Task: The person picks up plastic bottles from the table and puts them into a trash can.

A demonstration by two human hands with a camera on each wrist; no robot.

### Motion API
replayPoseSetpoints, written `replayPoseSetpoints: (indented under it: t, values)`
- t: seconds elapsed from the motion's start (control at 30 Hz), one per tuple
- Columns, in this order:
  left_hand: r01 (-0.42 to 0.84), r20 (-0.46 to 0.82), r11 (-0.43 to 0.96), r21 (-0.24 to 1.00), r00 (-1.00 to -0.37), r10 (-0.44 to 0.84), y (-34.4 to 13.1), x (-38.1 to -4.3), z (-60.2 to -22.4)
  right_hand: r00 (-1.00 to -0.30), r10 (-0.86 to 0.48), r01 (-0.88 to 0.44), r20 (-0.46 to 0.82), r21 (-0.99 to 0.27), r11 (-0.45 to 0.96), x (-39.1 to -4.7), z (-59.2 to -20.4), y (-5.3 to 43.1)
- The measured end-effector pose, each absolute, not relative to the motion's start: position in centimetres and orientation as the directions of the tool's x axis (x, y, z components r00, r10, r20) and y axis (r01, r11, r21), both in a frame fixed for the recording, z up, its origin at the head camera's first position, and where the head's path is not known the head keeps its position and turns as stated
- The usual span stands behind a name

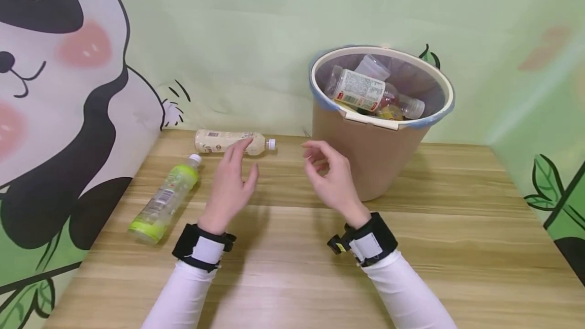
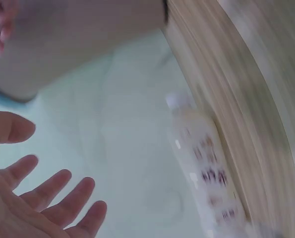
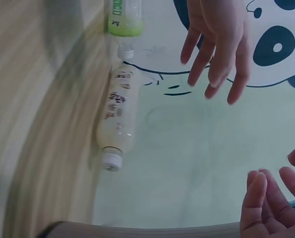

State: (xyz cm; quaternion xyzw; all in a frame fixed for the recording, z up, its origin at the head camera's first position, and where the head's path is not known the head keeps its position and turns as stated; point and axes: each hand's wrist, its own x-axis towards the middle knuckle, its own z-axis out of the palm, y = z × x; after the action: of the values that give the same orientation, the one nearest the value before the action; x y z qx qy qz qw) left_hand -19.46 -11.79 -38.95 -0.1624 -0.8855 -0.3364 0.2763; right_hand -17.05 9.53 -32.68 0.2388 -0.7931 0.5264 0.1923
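Observation:
My left hand (image 1: pixel 230 182) hovers over the table with fingers spread and holds nothing. In the head view it overlaps a cream-coloured bottle (image 1: pixel 219 142) with a white cap, lying on its side near the wall. A clear bottle with green ends (image 1: pixel 165 202) lies to the left of that hand. My right hand (image 1: pixel 332 174) is raised in front of the bin, its fingers loosely bent with nothing between them. The left wrist view shows the cream bottle (image 2: pixel 206 173) apart from the left fingers (image 2: pixel 70 201). Both bottles have their caps on.
A tan bin (image 1: pixel 365 151) with a blue-edged liner stands at the back right of the wooden table (image 1: pixel 292 278). Inside lie a labelled plastic bottle (image 1: pixel 358 90), a clear cup (image 1: pixel 372 67) and other empties. A panda-printed backdrop (image 1: pixel 228 39) rises behind.

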Motion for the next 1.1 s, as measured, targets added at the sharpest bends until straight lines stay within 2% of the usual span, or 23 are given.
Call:
replayPoseSetpoints:
  t: [0.2,0.4,0.53,0.77,0.9,1.1]
  values:
    - [0.329,0.544,0.841,0.428,-0.838,0.051,-15.6,-19.3,-39.7,-0.883,-0.192,-0.468,0.428,-0.818,0.334,-17.4,-34.2,10.0]
    - [0.141,0.365,0.909,0.392,-0.931,-0.013,-19.2,-18.8,-40.2,-0.912,-0.213,-0.406,0.351,-0.851,0.334,-17.5,-35.3,10.3]
    - [0.033,0.245,0.926,0.377,-0.967,-0.065,-20.9,-18.4,-40.3,-0.918,-0.226,-0.387,0.325,-0.857,0.341,-17.4,-35.7,10.5]
    - [-0.073,0.148,0.924,0.374,-0.979,-0.137,-22.7,-17.8,-40.7,-0.932,-0.222,-0.35,0.286,-0.871,0.345,-17.9,-37.5,10.7]
    - [-0.099,0.104,0.92,0.378,-0.983,-0.149,-23.1,-17.9,-40.9,-0.942,-0.198,-0.324,0.271,-0.887,0.328,-19.1,-39.7,11.1]
    - [-0.129,0.024,0.918,0.375,-0.989,-0.149,-23.6,-18.1,-41.3,-0.952,-0.183,-0.289,0.246,-0.919,0.268,-19.2,-40.3,11.2]
